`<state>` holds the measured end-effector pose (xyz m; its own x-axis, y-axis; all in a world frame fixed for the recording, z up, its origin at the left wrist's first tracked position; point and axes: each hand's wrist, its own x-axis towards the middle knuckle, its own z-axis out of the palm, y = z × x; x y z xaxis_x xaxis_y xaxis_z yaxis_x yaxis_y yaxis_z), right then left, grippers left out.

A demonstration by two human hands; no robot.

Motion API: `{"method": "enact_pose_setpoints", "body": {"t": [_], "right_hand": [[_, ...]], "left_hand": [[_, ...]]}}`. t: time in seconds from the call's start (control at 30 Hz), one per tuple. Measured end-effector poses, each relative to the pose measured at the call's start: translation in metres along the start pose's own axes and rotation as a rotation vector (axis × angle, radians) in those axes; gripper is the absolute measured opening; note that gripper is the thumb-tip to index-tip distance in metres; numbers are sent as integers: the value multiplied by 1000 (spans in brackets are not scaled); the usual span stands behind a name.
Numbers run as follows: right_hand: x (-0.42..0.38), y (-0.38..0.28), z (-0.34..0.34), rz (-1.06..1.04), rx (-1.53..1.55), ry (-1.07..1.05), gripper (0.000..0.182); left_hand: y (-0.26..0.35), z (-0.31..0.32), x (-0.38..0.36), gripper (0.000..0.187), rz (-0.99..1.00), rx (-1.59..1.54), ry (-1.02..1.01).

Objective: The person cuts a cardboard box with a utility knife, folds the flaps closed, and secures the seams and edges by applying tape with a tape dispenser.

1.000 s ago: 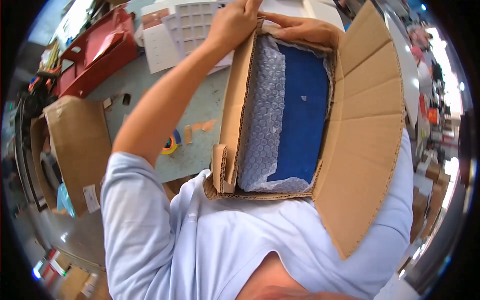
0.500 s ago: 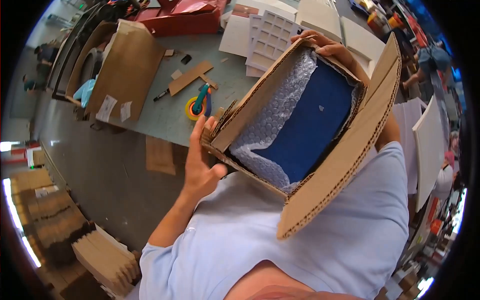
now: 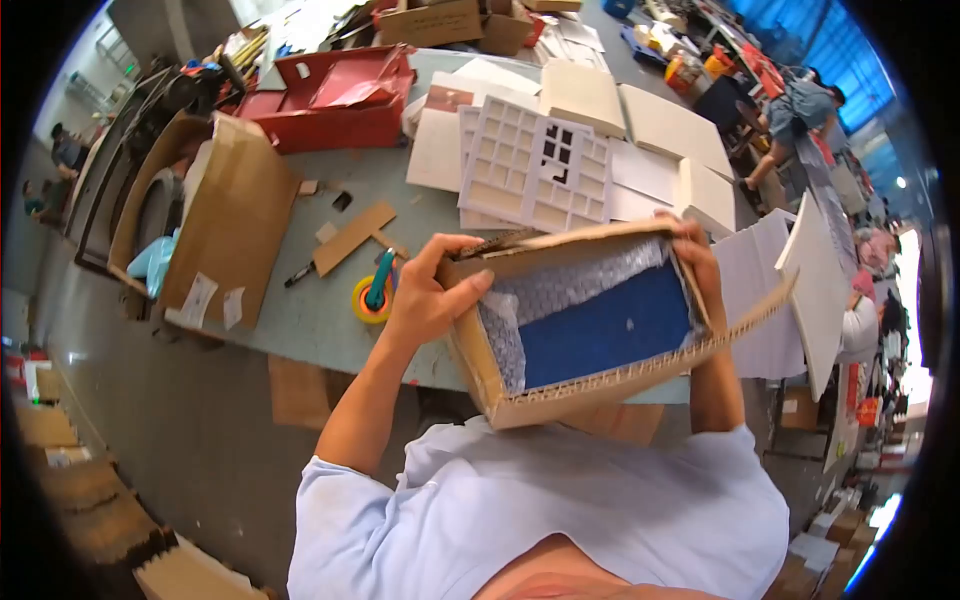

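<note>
An opened cardboard box [image 3: 600,397] is held up in front of my chest, at the near edge of the worktable. Inside it lies a flat dark-blue item [image 3: 605,325], with bubble wrap [image 3: 575,287] along its far and left sides. My left hand [image 3: 432,298] grips the box's left end, thumb over the rim. At the right end, my right hand [image 3: 700,262] is wrapped round the far corner, its fingers partly hidden. One long flap sticks out to the right. A tape roll with a teal-handled tool [image 3: 376,292] lies left of my left hand.
A large cardboard box [image 3: 230,225] stands at the table's left, with a red metal case [image 3: 335,100] behind. White gridded panels [image 3: 530,165] and pale slabs [image 3: 580,97] lie beyond my hands. Cardboard strips and a marker [image 3: 299,275] lie left. A person [image 3: 800,115] is at the far right.
The box has turned clockwise to lie nearly level across my view, its flap edge lower. My left hand has gone from open fingers to gripping the left end; my right hand has moved down.
</note>
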<state>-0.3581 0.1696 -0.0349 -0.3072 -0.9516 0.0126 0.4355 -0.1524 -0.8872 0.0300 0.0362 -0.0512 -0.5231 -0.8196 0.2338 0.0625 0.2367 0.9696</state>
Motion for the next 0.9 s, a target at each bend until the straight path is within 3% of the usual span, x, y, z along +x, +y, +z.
{"method": "enact_pose_setpoints", "body": {"t": [0.1, 0.23, 0.37, 0.43, 0.5, 0.53, 0.57, 0.6, 0.63, 0.7, 0.77, 0.8, 0.83, 0.87, 0.9], "right_hand": [[-52, 2, -1, -99, 7, 114, 13], [-67, -3, -2, -109, -75, 149, 13], [-65, -9, 6, -52, -41, 100, 19], [-66, -18, -5, -17, -144, 56, 16], [-60, -28, -18, 27, -235, -5, 12], [-59, -34, -23, 35, -339, -75, 6], [-55, -37, -25, 44, -439, -151, 6], [-48, -38, -22, -9, -479, -151, 22], [-42, -35, -20, 5, -452, -171, 22], [-26, -32, -16, 68, -332, -160, 32], [-15, -38, -5, 111, -455, -157, 39], [-9, -42, -2, 148, -600, -214, 39], [-5, -45, 1, 188, -748, -268, 42], [0, -48, 3, 130, -908, -344, 58], [3, -54, 7, 138, -901, -349, 58]], "left_hand": [[10, -4, 21, 42, -53, 10, -235], [1, -4, 36, 43, 137, -15, -351], [11, -19, 58, 54, 218, 120, -610], [19, -21, 71, 58, 181, 109, -697], [22, -23, 78, 52, -24, -10, -806], [20, -19, 78, 44, -247, -123, -761], [25, -13, 83, 44, -273, -110, -744], [38, -3, 91, 41, -318, 42, -794], [44, 2, 96, 38, -362, 195, -845], [42, 5, 97, 39, -421, 138, -844], [49, 9, 96, 52, -307, 217, -854], [54, 8, 100, 71, -350, 322, -889], [59, 8, 103, 71, -359, 329, -884], [62, 10, 106, 76, -359, 422, -962], [62, 11, 107, 82, -360, 511, -1044]]}}
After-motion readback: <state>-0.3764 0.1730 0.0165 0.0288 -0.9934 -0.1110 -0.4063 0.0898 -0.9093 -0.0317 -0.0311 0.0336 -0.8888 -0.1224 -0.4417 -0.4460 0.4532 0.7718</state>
